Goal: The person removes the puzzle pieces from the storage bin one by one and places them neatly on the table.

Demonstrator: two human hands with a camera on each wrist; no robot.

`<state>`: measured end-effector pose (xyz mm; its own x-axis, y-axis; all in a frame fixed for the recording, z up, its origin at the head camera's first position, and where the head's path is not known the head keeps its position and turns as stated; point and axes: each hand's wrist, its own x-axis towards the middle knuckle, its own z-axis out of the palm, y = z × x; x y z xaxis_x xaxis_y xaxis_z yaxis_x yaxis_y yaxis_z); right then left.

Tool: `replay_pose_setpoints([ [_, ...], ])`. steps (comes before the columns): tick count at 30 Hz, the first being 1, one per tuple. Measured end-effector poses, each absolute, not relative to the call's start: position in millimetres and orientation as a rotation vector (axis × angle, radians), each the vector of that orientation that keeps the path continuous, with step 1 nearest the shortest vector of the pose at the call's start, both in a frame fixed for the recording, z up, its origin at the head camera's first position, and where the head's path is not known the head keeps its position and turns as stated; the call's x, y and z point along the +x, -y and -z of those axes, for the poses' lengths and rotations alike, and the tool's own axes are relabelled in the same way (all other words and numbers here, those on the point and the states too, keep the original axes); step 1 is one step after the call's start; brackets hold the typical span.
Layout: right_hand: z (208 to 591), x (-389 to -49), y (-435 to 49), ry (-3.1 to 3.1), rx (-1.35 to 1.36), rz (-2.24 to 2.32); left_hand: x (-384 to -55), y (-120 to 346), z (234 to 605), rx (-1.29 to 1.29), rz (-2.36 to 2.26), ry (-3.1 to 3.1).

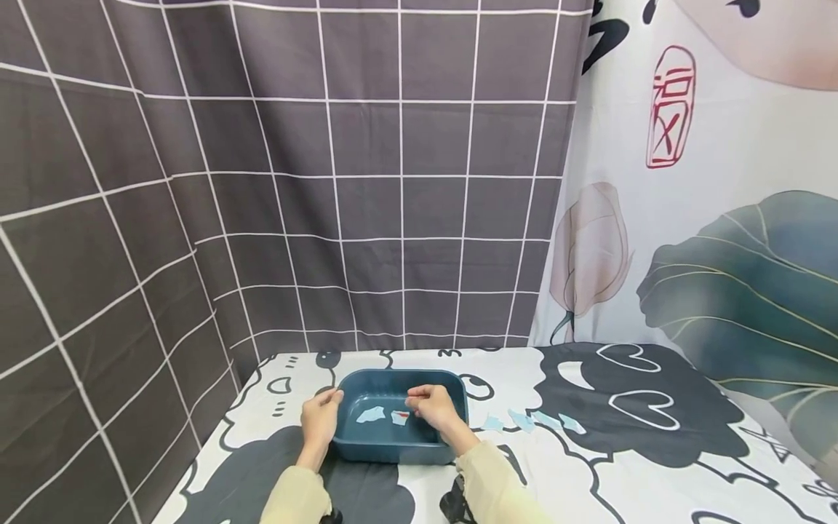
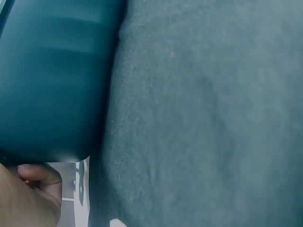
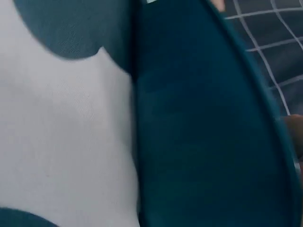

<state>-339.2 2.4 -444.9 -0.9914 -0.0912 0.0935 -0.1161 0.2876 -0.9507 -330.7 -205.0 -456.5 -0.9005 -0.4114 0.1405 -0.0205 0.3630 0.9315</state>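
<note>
A dark blue plastic basin [image 1: 393,453] stands on the patterned cloth. My left hand [image 1: 319,422] grips its left rim; in the left wrist view the curled hand [image 2: 40,194] is at the basin's end. Inside the basin lie a pale blue, irregular flat piece [image 1: 371,415] and a smaller pale piece [image 1: 398,418] with a red mark. My right hand [image 1: 435,407] is over the basin's right part, fingers bent and fingertips close together, near the red-marked piece. Whether it pinches anything is too small to see. In the right wrist view the basin wall [image 3: 203,123] fills the middle.
Several more pale blue pieces [image 1: 521,420] lie in a row on the cloth [image 1: 569,480] to the basin's right. A grey checked curtain [image 1: 366,218] hangs behind and at the left. A white printed curtain [image 1: 609,145] hangs at the right.
</note>
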Motion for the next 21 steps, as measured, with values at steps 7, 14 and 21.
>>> replay_pose_setpoints([
  [7,452,-340,5,2.689,0.249,-1.758,-330,202,465,0.400,1.580,2.267],
  [14,451,-342,13,2.815,0.329,-1.618,-326,207,463,0.398,1.583,2.245],
  [21,452,-348,18,2.832,0.355,-1.403,-329,206,458,0.377,1.571,2.259],
])
